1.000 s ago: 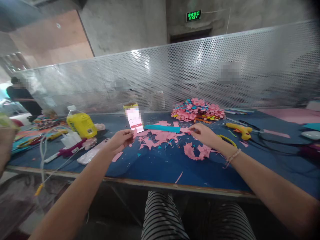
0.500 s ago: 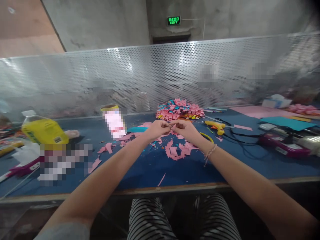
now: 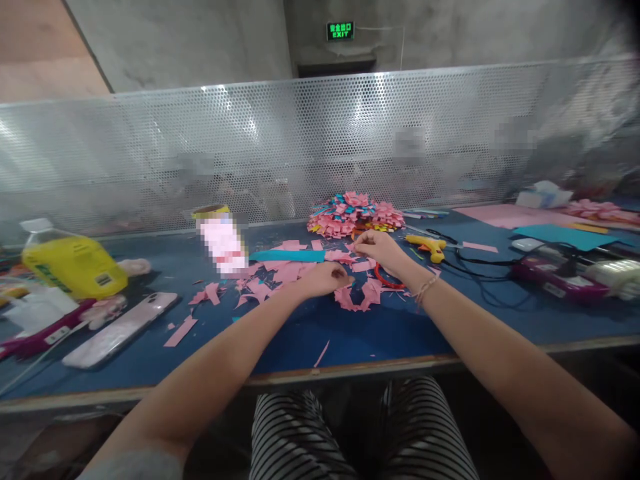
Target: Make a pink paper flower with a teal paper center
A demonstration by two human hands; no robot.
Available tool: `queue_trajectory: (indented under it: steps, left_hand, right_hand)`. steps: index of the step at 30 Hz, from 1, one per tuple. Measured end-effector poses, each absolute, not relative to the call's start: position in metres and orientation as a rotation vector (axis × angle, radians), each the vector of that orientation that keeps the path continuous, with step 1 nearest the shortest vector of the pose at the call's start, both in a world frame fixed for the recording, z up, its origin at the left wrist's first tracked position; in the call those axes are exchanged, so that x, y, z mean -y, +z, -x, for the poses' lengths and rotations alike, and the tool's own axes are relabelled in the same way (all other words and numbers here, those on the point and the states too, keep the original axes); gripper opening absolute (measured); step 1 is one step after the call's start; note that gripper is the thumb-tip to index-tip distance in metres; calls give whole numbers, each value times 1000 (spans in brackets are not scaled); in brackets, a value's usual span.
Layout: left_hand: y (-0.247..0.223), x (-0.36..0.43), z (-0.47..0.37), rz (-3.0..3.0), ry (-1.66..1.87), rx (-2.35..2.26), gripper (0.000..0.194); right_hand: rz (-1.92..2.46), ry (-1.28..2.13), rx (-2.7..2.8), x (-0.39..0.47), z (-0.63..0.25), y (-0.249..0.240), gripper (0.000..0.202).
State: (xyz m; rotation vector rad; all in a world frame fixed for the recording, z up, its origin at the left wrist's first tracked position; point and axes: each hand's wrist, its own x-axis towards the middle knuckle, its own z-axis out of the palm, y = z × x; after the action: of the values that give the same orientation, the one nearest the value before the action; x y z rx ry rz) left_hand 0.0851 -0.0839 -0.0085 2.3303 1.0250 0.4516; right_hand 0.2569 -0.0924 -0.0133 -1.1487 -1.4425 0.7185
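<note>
My left hand [image 3: 324, 277] rests knuckles-up on the blue table [image 3: 300, 333] among pink paper scraps [image 3: 280, 272]; its fingers are curled shut and I see nothing in them. A hand's width to the right, my right hand [image 3: 379, 248] pinches a small pink paper piece [image 3: 356, 248] at its fingertips, just in front of a heap of folded pink and blue paper pieces [image 3: 356, 215]. A red ring [image 3: 387, 283] lies under the right wrist. A teal paper strip [image 3: 287, 255] lies left of both hands.
A yellow glue gun [image 3: 428, 245] with a black cord lies right of the hands. A phone [image 3: 120, 330] and a yellow bottle [image 3: 73, 267] sit at the left. Pink and teal sheets [image 3: 555, 235] and a purple device [image 3: 550, 283] lie at the right. A perforated metal screen [image 3: 310, 147] walls the back.
Half a second ago both hands were pinched together above the scraps. They have come apart: the left has dropped onto the table, the right has moved back toward the heap.
</note>
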Motion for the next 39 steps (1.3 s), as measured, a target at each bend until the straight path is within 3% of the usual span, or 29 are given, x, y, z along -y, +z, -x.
queue_trajectory:
  steps: [3,11,16,20,25,31,37,39]
  left_hand:
    - [-10,86,-89,-2382,460,-1034,12]
    - [-6,76,-79,-2137,710,-1156,15]
    - [-7,70,-73,-2132,674,-1192,18]
    - [-7,59,-68,-2170,687,-1214,14]
    - [-4,45,-61,-2284,712,-1170,9]
    - [-10,43,-60,-2312,710,-1117,14]
    - [-17,40,-55,-2275,603,-1117,18]
    - [-17,41,-54,-2234,594,-1123,17]
  right_hand:
    - [1129,751,1417,92,-257,-14,8]
    - [1173,727,1393,103,-259,2,21]
    - [1293,682,1384,102,-285,9,13]
    - [1512,421,1470,99,-306,9,6]
    - [1813,35,1666,101,-313,5,17]
    - [1615,452,2025,103,-291,-7,14]
    - [1590,397,2132,104,-282,-1,9]
    - [1682,244,2030,104,-302,5,17]
